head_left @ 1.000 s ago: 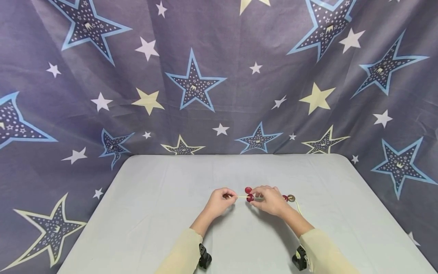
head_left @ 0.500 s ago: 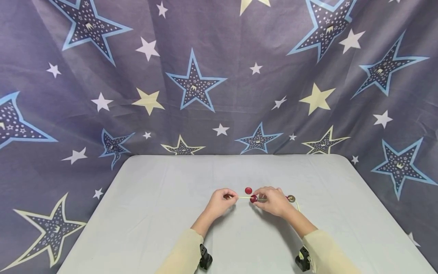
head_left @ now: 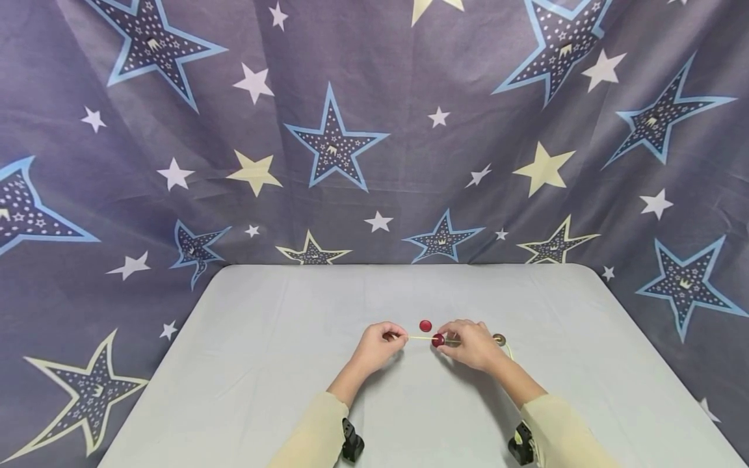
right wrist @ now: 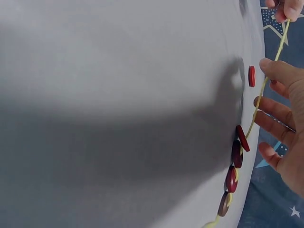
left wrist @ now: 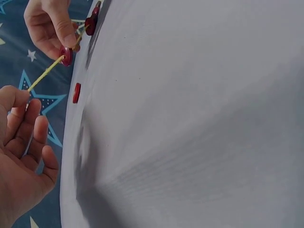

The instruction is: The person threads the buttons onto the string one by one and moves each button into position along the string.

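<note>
My left hand pinches the end of a yellow string between thumb and forefinger. The string runs taut through a dark red button, which my right hand pinches at its fingertips, just above the table. Further along the string, in the right wrist view, several more buttons lie in a row, among them a dark red button and a brown button. In the head view, my right hand covers most of that row. A loose red button lies on the table beyond the gap between my hands.
A pale grey table lies under both hands. Behind it hangs a dark curtain with stars. Yellow string trails past the brown button to the right of my right wrist. Black cameras are strapped at both wrists.
My right hand has slid a little to the right with the pinched button along the string. The length of string between the hands has grown. My left hand has barely moved.
</note>
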### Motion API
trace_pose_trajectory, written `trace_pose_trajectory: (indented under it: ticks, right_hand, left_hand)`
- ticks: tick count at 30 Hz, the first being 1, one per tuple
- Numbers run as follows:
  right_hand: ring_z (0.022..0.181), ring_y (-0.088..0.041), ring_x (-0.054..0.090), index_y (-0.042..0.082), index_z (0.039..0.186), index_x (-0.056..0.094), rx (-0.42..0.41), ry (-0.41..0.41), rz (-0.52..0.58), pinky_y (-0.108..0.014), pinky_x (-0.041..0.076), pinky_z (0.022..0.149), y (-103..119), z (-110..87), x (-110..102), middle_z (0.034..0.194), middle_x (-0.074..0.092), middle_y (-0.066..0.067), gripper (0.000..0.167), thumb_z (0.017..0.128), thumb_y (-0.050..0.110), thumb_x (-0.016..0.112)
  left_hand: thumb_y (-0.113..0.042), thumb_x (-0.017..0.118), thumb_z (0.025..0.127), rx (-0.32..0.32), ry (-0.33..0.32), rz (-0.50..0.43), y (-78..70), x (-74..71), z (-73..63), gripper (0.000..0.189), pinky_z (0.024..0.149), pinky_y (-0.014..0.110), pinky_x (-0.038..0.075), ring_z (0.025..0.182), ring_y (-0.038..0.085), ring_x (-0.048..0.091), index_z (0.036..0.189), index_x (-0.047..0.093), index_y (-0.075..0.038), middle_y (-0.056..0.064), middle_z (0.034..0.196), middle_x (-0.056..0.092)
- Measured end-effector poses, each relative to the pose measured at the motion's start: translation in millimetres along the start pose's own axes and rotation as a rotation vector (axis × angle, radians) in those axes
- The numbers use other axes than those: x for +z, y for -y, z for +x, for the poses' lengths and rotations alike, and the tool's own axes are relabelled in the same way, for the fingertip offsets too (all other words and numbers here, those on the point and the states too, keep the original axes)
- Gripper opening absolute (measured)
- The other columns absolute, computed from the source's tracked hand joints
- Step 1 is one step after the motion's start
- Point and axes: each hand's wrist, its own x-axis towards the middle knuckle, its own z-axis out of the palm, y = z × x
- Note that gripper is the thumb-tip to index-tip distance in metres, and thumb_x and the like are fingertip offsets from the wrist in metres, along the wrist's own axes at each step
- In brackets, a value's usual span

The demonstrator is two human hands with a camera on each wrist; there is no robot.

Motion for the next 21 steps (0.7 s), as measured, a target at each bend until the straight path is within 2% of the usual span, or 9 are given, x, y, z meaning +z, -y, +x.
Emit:
trace_pose_trajectory:
  ticks: [12, 21]
  right_hand:
    - [0.077, -0.010, 0.056, 0.019, 0.097, 0.069, 0.027, 0.017, -0.016, -0.033, 0.033, 0.071, -5.0, -0.7, -3.0, 0.080, 0.064, 0.007, 0.024, 0.076, 0.029, 0.076]
    - [0.079, -0.013, 0.058, 0.018, 0.097, 0.069, 0.015, 0.021, -0.027, -0.032, 0.032, 0.070, -9.5, -2.0, -6.7, 0.083, 0.066, 0.005, 0.025, 0.076, 0.029, 0.076]
  left_hand:
    - [-0.013, 0.065, 0.085, 0.019, -0.018, -0.004, 3.2, -0.6, 1.2, 0.007, 0.060, 0.018, 0.044, 0.068, 0.007, 0.051, 0.086, 0.069, -0.009, 0.000, 0.076, 0.064]
    - [-0.013, 0.064, 0.085, 0.031, -0.022, 0.015, 2.8, -1.7, -0.9, 0.007, 0.060, 0.018, 0.044, 0.067, 0.007, 0.051, 0.085, 0.069, -0.007, 0.003, 0.077, 0.065]
